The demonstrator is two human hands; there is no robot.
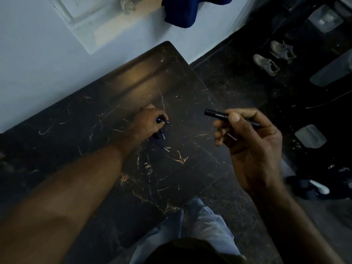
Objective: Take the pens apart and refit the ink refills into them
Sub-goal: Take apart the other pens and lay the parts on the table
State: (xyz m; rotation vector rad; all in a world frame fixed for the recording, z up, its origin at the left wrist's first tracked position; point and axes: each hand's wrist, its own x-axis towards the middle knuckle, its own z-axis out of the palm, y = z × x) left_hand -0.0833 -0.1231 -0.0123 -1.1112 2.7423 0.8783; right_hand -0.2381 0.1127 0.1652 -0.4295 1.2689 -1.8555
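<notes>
Raised above the tabletop's (148, 178) right edge, the right hand (253, 149) pinches a black pen barrel (216, 113) between thumb and fingers, its open end pointing left. Well apart from it, near the middle of the dark marbled top, the left hand (147, 122) rests knuckles up, its fingers closed on a thin blue refill (163, 121). Just below that hand lie more pen parts (161, 139), touching the surface and partly hidden by it.

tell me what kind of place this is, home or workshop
Most likely a room in a home, not a workshop. A small dark marble-patterned table stands against a pale wall, worn shoes lie on the dark floor, and blue clothing hangs nearby.
</notes>
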